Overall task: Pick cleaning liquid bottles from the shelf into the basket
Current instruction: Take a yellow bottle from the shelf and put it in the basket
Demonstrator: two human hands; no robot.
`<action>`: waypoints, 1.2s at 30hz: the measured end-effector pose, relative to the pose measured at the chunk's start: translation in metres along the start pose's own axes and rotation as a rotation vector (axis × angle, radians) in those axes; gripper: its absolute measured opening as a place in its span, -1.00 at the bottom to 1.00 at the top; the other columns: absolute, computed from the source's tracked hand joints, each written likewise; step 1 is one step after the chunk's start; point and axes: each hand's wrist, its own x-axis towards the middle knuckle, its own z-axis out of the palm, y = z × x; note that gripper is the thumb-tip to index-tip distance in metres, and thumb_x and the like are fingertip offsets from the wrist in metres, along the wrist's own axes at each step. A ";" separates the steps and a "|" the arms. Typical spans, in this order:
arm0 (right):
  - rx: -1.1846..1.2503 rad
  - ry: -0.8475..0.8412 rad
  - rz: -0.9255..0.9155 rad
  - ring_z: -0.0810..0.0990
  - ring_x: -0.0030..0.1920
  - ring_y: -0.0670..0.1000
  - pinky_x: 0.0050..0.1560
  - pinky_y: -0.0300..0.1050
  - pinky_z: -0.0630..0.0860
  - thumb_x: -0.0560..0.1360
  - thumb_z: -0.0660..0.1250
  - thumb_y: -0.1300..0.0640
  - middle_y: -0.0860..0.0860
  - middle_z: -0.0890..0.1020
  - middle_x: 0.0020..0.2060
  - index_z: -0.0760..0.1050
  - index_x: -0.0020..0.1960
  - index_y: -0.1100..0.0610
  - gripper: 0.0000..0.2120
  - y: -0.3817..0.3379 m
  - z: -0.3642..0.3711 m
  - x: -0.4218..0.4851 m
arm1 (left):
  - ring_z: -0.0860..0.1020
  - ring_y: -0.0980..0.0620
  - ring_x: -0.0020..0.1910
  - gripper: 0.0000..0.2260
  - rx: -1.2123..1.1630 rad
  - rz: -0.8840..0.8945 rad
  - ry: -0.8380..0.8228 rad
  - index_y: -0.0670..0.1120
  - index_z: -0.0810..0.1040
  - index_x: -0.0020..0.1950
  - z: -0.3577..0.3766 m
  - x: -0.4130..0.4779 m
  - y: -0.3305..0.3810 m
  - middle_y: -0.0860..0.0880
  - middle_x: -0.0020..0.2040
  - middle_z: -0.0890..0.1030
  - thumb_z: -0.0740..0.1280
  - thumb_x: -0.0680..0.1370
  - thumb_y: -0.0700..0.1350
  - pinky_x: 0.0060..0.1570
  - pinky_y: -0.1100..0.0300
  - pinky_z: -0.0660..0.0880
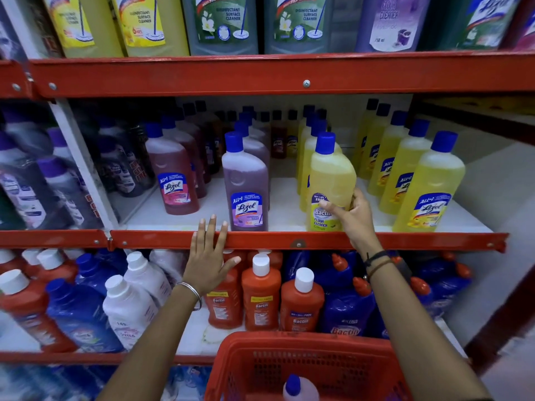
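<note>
Left hand [209,260] flat, fingers spread, fingertips on the red shelf edge [289,240], holding nothing. Purple bottle [246,186] stands at the near lip just right of it, with a clear white gap beyond. Right hand [351,215] is wrapped around the yellow Bactin bottle [330,180], front of its row. Red basket [304,369] near, bottom centre, one blue-capped bottle [299,389] inside.
</note>
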 end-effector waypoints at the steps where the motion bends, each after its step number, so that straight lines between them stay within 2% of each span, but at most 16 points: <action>1: -0.021 0.035 -0.028 0.65 -0.01 -0.03 -0.09 -0.12 0.63 0.32 0.52 0.23 0.07 0.62 0.04 0.40 0.19 0.09 -0.49 -0.001 0.002 -0.002 | -0.08 -0.20 0.47 -0.29 0.000 0.000 0.003 -0.05 -0.02 0.51 0.000 0.000 0.000 -0.24 0.50 0.07 -0.04 0.50 0.35 0.32 -0.21 -0.01; 4: -0.112 0.141 -0.139 0.60 0.06 0.08 -0.02 0.07 0.62 0.24 0.56 0.02 0.08 0.59 0.07 0.36 0.12 -0.02 -0.45 -0.014 0.008 -0.012 | -0.10 -0.18 0.47 -0.29 -0.008 0.002 0.016 -0.02 -0.07 0.51 0.002 0.000 -0.001 -0.24 0.50 0.07 -0.04 0.50 0.35 0.31 -0.22 0.00; 6: -0.172 0.204 -0.213 0.57 0.07 0.11 -0.07 0.10 0.61 0.19 0.54 -0.12 0.09 0.56 0.07 0.32 0.08 -0.05 -0.42 -0.029 0.013 -0.018 | -0.15 -0.15 0.48 -0.29 -0.016 0.000 0.023 -0.01 -0.09 0.51 0.003 0.000 -0.002 -0.23 0.51 0.06 -0.05 0.50 0.35 0.32 -0.22 -0.01; 8: -0.237 0.287 -0.299 0.55 0.05 0.12 -0.11 0.14 0.58 0.18 0.53 -0.16 0.08 0.53 0.04 0.31 0.05 -0.03 -0.41 -0.044 0.019 -0.026 | -0.19 -0.11 0.48 -0.29 -0.021 -0.002 0.025 -0.01 -0.10 0.52 0.003 0.000 -0.002 -0.22 0.51 0.04 -0.05 0.50 0.36 0.33 -0.21 -0.02; 11: -0.329 0.445 -0.411 0.51 -0.01 0.09 -0.11 0.20 0.53 0.19 0.57 -0.10 0.01 0.48 -0.03 0.34 0.04 0.12 -0.39 -0.060 0.029 -0.042 | -0.20 -0.11 0.48 -0.29 -0.021 0.002 0.022 -0.01 -0.10 0.52 0.001 0.000 -0.001 -0.22 0.51 0.04 -0.06 0.50 0.36 0.33 -0.21 -0.02; 15: -0.464 0.638 -0.508 0.47 -0.02 0.12 -0.08 0.22 0.51 0.21 0.60 0.00 0.18 0.52 -0.07 0.33 0.01 0.17 -0.42 -0.067 0.041 -0.065 | -0.11 -0.18 0.48 -0.29 -0.014 0.007 0.004 -0.03 -0.07 0.51 -0.001 -0.001 -0.001 -0.23 0.51 0.06 -0.06 0.50 0.36 0.33 -0.21 0.00; 19: -0.610 0.745 -0.544 0.37 0.00 0.09 0.03 -0.01 0.33 0.18 0.61 0.08 0.27 0.55 -0.05 0.30 0.03 0.17 -0.39 -0.061 0.046 -0.082 | -0.03 -0.23 0.46 -0.29 0.011 0.023 -0.002 -0.08 0.00 0.50 -0.003 -0.001 -0.001 -0.26 0.49 0.11 -0.07 0.51 0.35 0.31 -0.20 0.01; 21: -0.607 0.739 -0.557 0.38 0.00 0.09 -0.01 0.00 0.35 0.19 0.60 0.06 0.27 0.55 -0.05 0.31 0.03 0.18 -0.40 -0.065 0.046 -0.088 | -0.02 -0.23 0.45 -0.29 0.008 0.028 -0.001 -0.09 0.02 0.50 -0.003 -0.001 -0.001 -0.26 0.49 0.11 -0.07 0.51 0.35 0.31 -0.21 0.02; 23: -0.526 0.687 -0.518 0.43 -0.02 0.10 -0.09 0.04 0.43 0.20 0.60 0.00 0.20 0.53 -0.07 0.33 -0.01 0.17 -0.43 -0.072 0.045 -0.092 | -0.03 -0.23 0.46 -0.29 0.007 0.032 0.001 -0.09 0.03 0.50 -0.003 -0.001 -0.001 -0.26 0.49 0.10 -0.07 0.51 0.35 0.31 -0.21 0.02; 25: -0.307 0.558 -0.370 0.52 -0.04 0.12 -0.15 0.02 0.51 0.19 0.60 -0.01 0.09 0.53 -0.08 0.31 -0.05 0.10 -0.45 -0.082 0.040 -0.092 | -0.04 -0.23 0.46 -0.29 -0.002 0.032 0.001 -0.09 0.03 0.50 -0.003 -0.001 -0.001 -0.25 0.49 0.10 -0.06 0.51 0.35 0.31 -0.21 0.02; 27: 0.091 0.292 -0.162 0.62 -0.07 0.13 -0.15 -0.02 0.59 0.19 0.59 0.10 0.05 0.61 -0.09 0.36 -0.02 0.11 -0.49 -0.089 0.032 -0.090 | -0.05 -0.22 0.46 -0.29 -0.015 0.033 0.002 -0.09 0.03 0.50 -0.003 -0.001 -0.001 -0.25 0.50 0.09 -0.06 0.50 0.35 0.32 -0.21 0.02; 29: 0.434 0.009 -0.025 0.68 -0.10 0.07 -0.17 -0.08 0.61 0.17 0.57 0.08 0.02 0.70 -0.12 0.45 0.07 0.14 -0.46 -0.085 0.023 -0.086 | -0.07 -0.21 0.46 -0.28 -0.023 0.032 0.000 -0.08 0.02 0.50 -0.003 -0.001 -0.001 -0.24 0.50 0.08 -0.08 0.50 0.36 0.32 -0.21 0.01; 32: 0.604 -0.283 0.028 0.69 -0.15 0.00 -0.17 -0.14 0.61 0.10 0.61 -0.09 0.01 0.73 -0.14 0.53 0.07 0.15 -0.37 -0.075 0.020 -0.079 | -0.08 -0.21 0.46 -0.28 -0.023 0.031 -0.003 -0.07 0.01 0.50 -0.003 -0.002 -0.002 -0.24 0.50 0.08 -0.09 0.50 0.36 0.32 -0.20 0.01; 36: 0.733 -0.482 0.095 0.70 -0.16 0.02 -0.15 -0.11 0.63 0.12 0.62 -0.11 0.07 0.73 -0.13 0.63 0.01 0.18 -0.43 -0.059 0.026 -0.077 | -0.12 -0.17 0.47 -0.29 -0.036 0.037 -0.009 -0.07 -0.01 0.51 -0.003 -0.001 -0.002 -0.23 0.50 0.08 -0.08 0.51 0.36 0.31 -0.20 0.02</action>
